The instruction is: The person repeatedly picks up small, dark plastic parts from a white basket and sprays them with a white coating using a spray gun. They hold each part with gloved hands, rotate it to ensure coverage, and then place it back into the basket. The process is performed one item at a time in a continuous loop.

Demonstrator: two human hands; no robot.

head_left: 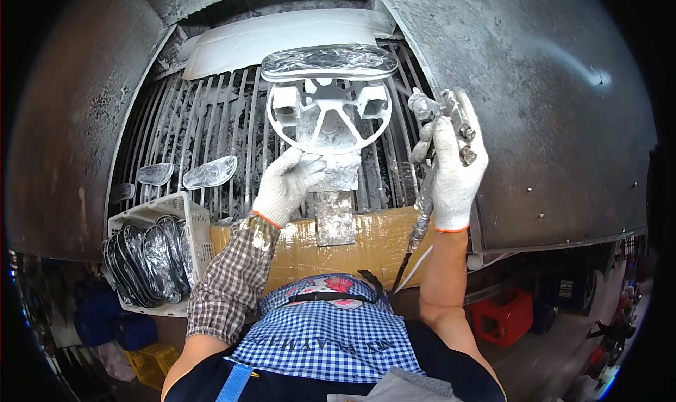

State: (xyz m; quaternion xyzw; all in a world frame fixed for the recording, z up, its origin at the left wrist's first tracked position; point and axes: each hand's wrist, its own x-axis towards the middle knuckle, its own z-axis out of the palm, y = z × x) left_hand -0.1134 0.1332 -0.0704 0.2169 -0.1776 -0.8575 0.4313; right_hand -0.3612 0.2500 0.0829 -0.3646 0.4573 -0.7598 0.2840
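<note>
My left hand point(283, 185), in a white knit glove and checked sleeve, has its fingers at the near rim of a white spoked wheel point(331, 124). Two blocky supports point(285, 102) rise from this wheel. On them lies a long rounded mirror-like piece point(329, 62), its top covered in shiny clear film. To the right, my right hand point(454, 169), also gloved, is closed around a paint-crusted spray gun point(426, 108). The gun's nozzle points left toward the wheel, and its wrapped hose point(421, 222) runs down toward my body.
Slatted metal bars point(239, 127) lie beneath the wheel, between stained metal side walls point(549, 127). Film-covered pieces point(211, 173) lie at left beside a white crate point(201, 226) packed with similar ones. Cardboard point(289, 250) covers the front edge. A red container point(503, 319) stands lower right.
</note>
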